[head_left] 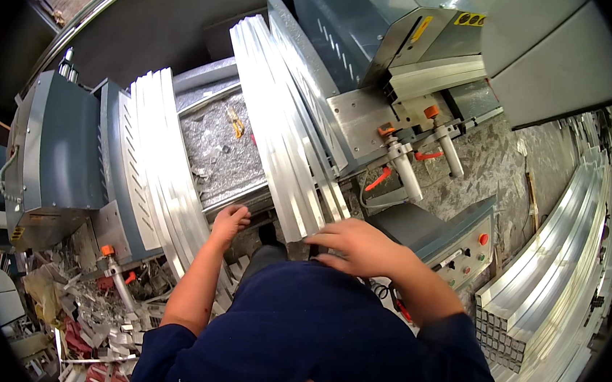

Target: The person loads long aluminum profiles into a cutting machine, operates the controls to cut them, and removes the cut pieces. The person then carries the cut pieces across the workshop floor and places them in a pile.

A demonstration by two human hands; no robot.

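Near the lower end of the left-hand bundle of silver metal profiles (154, 134), my left hand (231, 224) hovers with its fingers loosely curled together; nothing shows in it. My right hand (359, 248) is by the near ends of a second bundle of long silver profiles (275, 123). Its fingers reach left, apart from the thumb, and its fingertips are at or just above the profile ends. I cannot tell whether they touch. Between the two bundles, a tray (207, 200) full of metal chips holds a yellow-and-black hand tool (236, 123).
Blue-grey machine housings stand at left (70, 141) and upper right (342, 27). Orange-capped clamp cylinders (404, 172) and a control panel with a red button (483, 239) are on the right. Stacked square tubes (531, 283) lie far right; metal scraps (99, 311) pile lower left.
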